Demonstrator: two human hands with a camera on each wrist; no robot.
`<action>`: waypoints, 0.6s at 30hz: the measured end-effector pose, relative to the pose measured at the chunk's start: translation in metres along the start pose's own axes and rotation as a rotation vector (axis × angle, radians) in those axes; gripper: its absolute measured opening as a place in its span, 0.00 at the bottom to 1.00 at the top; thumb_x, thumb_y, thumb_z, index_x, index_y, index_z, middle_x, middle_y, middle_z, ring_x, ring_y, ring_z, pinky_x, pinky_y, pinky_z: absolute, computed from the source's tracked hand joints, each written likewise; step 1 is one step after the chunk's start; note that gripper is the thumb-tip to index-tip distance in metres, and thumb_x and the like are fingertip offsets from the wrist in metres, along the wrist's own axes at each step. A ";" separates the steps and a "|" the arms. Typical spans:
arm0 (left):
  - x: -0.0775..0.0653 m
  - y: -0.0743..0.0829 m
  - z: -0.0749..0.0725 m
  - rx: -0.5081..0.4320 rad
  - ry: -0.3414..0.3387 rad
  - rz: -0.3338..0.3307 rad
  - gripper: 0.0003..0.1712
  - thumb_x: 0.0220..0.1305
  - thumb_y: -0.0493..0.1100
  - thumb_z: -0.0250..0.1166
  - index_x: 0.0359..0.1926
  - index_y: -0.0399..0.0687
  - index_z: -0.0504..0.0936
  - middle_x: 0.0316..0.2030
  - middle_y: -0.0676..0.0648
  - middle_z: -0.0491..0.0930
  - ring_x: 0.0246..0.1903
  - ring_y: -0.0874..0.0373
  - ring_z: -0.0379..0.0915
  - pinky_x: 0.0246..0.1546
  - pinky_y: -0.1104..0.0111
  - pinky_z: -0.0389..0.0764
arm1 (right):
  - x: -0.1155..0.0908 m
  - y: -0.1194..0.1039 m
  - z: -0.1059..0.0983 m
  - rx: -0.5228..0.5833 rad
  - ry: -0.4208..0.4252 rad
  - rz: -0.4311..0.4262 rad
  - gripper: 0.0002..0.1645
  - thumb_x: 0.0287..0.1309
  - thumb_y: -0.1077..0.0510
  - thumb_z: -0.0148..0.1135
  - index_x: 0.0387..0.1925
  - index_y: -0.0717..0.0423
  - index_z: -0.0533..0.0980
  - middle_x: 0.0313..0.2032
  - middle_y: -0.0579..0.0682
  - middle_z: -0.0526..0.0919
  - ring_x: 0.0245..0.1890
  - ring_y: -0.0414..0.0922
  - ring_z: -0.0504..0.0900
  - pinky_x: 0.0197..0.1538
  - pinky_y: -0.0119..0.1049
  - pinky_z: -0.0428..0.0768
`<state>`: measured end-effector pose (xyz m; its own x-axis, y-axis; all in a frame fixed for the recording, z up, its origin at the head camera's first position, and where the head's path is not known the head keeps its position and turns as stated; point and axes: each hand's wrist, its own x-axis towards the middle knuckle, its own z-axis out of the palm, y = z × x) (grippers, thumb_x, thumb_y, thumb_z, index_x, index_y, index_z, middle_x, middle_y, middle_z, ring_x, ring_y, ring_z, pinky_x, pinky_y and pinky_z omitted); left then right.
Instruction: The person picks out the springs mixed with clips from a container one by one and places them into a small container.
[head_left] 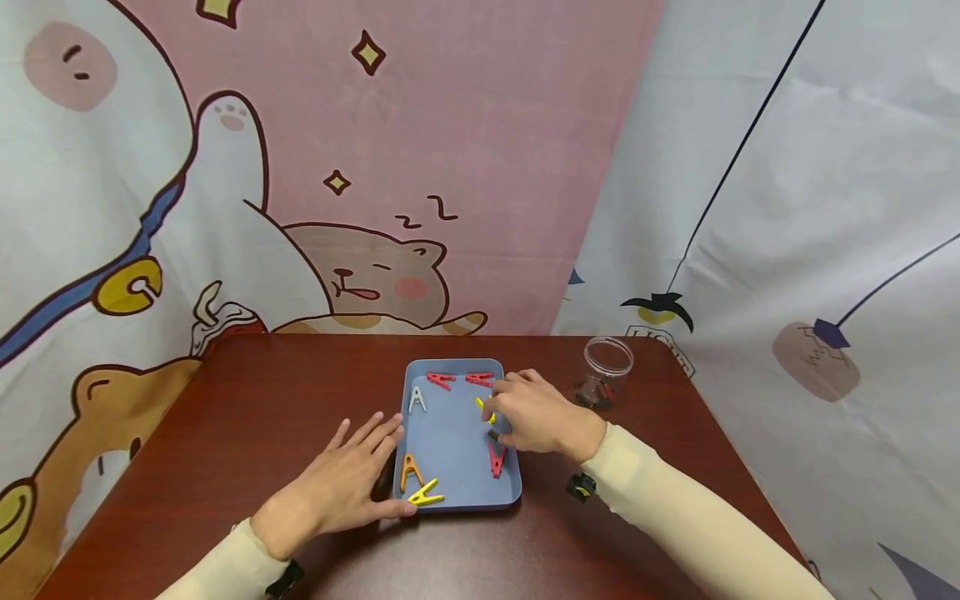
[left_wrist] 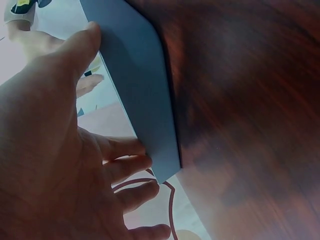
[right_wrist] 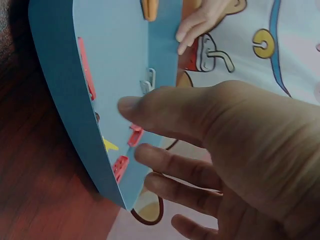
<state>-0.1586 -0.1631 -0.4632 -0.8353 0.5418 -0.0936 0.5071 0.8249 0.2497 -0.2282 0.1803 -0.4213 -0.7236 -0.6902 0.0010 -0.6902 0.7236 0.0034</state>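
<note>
A blue-grey tray on the table holds several small spring clips. My left hand rests along its left side, fingers spread, fingertips at the rim. By that thumb lie a yellow clip and an orange clip. Over the tray's right side hovers my right hand, its thumb and fingers apart with nothing between them in the right wrist view. Beneath and beside it are a yellow clip, partly hidden, a dark clip and a red clip.
Two red clips lie along the tray's far end, with a white clip at the left. A clear jar with dark and red pieces inside stands right of the tray. Behind the brown table hangs a cartoon-printed cloth.
</note>
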 end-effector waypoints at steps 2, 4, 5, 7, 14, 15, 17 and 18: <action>0.000 0.000 0.000 0.003 0.004 0.000 0.70 0.70 0.85 0.69 0.91 0.38 0.66 0.94 0.40 0.60 0.94 0.34 0.54 0.89 0.23 0.55 | 0.005 -0.001 0.002 -0.010 -0.038 0.000 0.20 0.60 0.52 0.91 0.53 0.43 0.96 0.51 0.47 0.93 0.60 0.52 0.88 0.74 0.62 0.81; 0.000 0.000 0.000 0.000 0.002 -0.001 0.71 0.70 0.86 0.69 0.91 0.38 0.66 0.94 0.40 0.60 0.94 0.34 0.54 0.89 0.23 0.55 | 0.010 -0.002 0.004 -0.019 -0.072 0.004 0.19 0.60 0.53 0.92 0.52 0.43 0.96 0.50 0.46 0.93 0.61 0.53 0.88 0.75 0.62 0.80; 0.000 0.000 0.000 -0.002 0.001 -0.001 0.71 0.70 0.86 0.69 0.91 0.38 0.66 0.94 0.40 0.60 0.94 0.34 0.54 0.89 0.23 0.55 | 0.011 -0.003 0.005 -0.022 -0.088 0.007 0.18 0.60 0.53 0.92 0.52 0.43 0.96 0.51 0.46 0.93 0.61 0.53 0.88 0.77 0.62 0.79; 0.000 0.000 0.001 -0.002 0.000 -0.001 0.71 0.70 0.86 0.69 0.91 0.38 0.66 0.94 0.40 0.59 0.94 0.34 0.54 0.89 0.23 0.55 | 0.014 -0.004 0.009 -0.035 -0.113 0.012 0.18 0.60 0.53 0.92 0.52 0.42 0.96 0.51 0.45 0.94 0.62 0.52 0.88 0.78 0.61 0.79; 0.000 0.001 0.002 0.000 -0.003 -0.004 0.70 0.70 0.85 0.70 0.91 0.38 0.66 0.94 0.40 0.60 0.93 0.33 0.54 0.89 0.23 0.55 | 0.020 -0.010 0.015 -0.069 -0.145 0.029 0.19 0.58 0.56 0.92 0.51 0.41 0.96 0.48 0.41 0.95 0.60 0.48 0.90 0.77 0.55 0.79; 0.000 0.001 0.002 -0.001 0.000 -0.001 0.70 0.70 0.84 0.70 0.90 0.37 0.66 0.94 0.40 0.60 0.93 0.33 0.54 0.89 0.23 0.55 | 0.021 -0.010 0.015 -0.071 -0.148 0.032 0.19 0.58 0.57 0.92 0.50 0.41 0.96 0.48 0.40 0.95 0.59 0.48 0.90 0.77 0.55 0.79; 0.001 0.001 0.002 -0.001 0.000 -0.003 0.70 0.70 0.84 0.70 0.91 0.37 0.66 0.94 0.40 0.60 0.93 0.33 0.54 0.89 0.23 0.55 | 0.022 -0.011 0.016 -0.070 -0.154 0.040 0.19 0.58 0.57 0.92 0.50 0.42 0.95 0.48 0.40 0.95 0.59 0.47 0.90 0.77 0.54 0.79; 0.001 0.001 0.003 -0.002 0.001 -0.004 0.70 0.70 0.84 0.70 0.91 0.38 0.66 0.94 0.40 0.60 0.93 0.33 0.54 0.89 0.23 0.55 | 0.023 -0.012 0.016 -0.070 -0.154 0.042 0.18 0.58 0.58 0.92 0.50 0.42 0.95 0.47 0.40 0.95 0.58 0.47 0.90 0.76 0.54 0.79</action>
<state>-0.1583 -0.1618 -0.4656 -0.8374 0.5385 -0.0939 0.5034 0.8267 0.2513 -0.2368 0.1560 -0.4374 -0.7475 -0.6471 -0.1503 -0.6613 0.7463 0.0758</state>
